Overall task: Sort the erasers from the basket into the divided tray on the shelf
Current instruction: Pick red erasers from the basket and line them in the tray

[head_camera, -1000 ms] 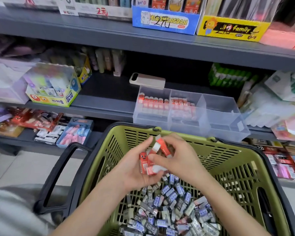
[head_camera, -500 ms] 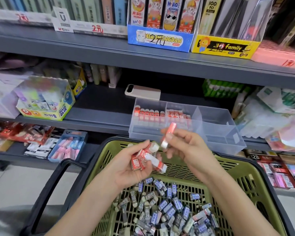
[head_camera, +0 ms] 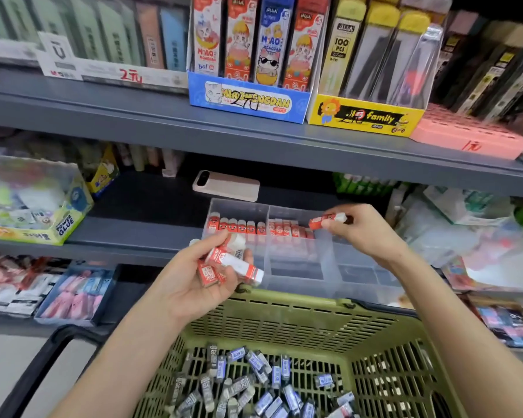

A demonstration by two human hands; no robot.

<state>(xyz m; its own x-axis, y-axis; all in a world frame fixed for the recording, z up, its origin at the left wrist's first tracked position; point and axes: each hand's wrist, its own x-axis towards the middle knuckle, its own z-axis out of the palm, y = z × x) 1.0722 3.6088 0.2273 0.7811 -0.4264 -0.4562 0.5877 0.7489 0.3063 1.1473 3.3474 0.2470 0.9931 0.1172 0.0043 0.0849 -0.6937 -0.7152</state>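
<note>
A clear divided tray (head_camera: 296,276) stands on the middle shelf, with rows of red erasers (head_camera: 239,227) upright in its left and middle compartments; its right compartment looks empty. My right hand (head_camera: 363,230) pinches one red-and-white eraser (head_camera: 325,221) over the right end of the middle compartment's row. My left hand (head_camera: 200,276) grips a bunch of red erasers (head_camera: 227,265) in front of the tray's left compartment. Below, the green basket (head_camera: 284,324) holds several blue and grey erasers (head_camera: 254,384).
A beige phone (head_camera: 226,186) lies on the shelf behind the tray. A glue box (head_camera: 34,203) sits at the left, with packets of goods at the right. The upper shelf carries blue (head_camera: 248,98) and yellow display boxes. The basket's black handle (head_camera: 40,372) hangs at lower left.
My right hand has carried one red eraser from over the basket up and right to the tray's middle compartment. My left hand rose with its bunch towards the tray.
</note>
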